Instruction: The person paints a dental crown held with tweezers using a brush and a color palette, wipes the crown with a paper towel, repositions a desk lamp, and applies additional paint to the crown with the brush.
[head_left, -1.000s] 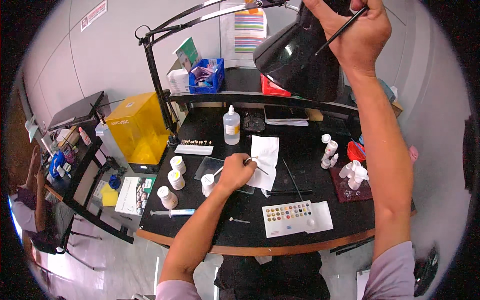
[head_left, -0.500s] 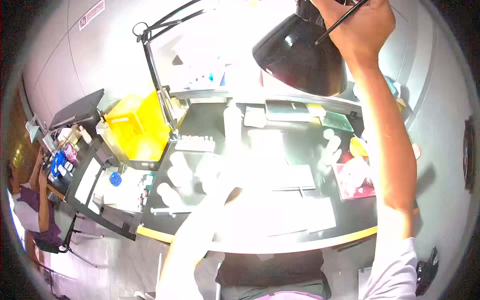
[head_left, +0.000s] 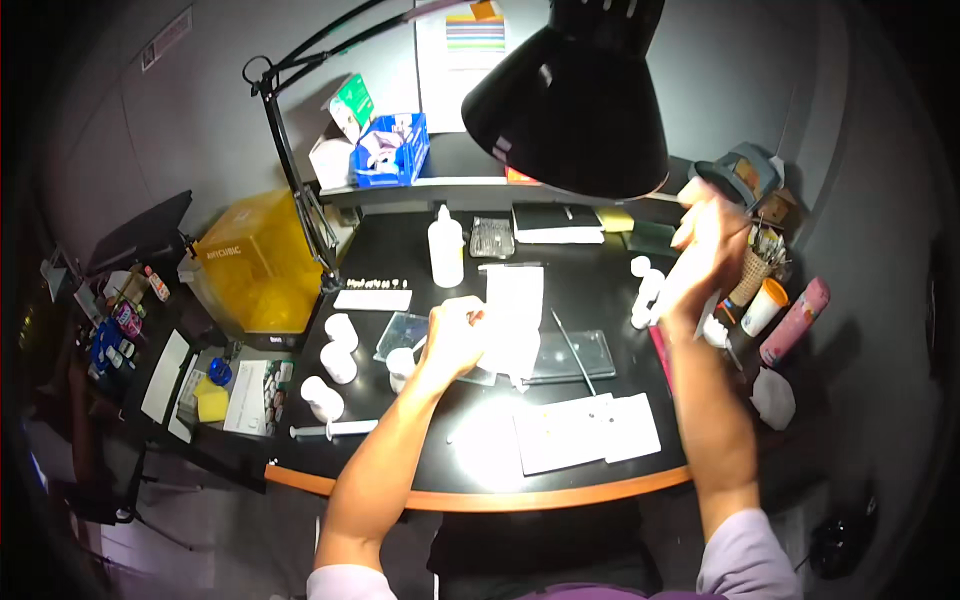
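Note:
My left hand is closed at the middle of the desk beside a white paper sheet; glare hides what its fingertips hold. My right hand is blurred below the black lamp shade, at the desk's right; any object in it is unclear. Near my left wrist stand white jars. A dark rod lies across a dark glass slab. Toward the front are a washed-out white palette and a syringe. A white squeeze bottle stands behind my left hand.
A yellow box and blue basket sit left and back. Tubs and cans crowd the right. A second desk at left has a dim seated person. The lamp's jointed arm rises behind the jars.
The lamp has lit up, brightening the desk. My right hand has dropped from the top of the shade to below it; the shade has shifted left. My left hand stayed near the paper.

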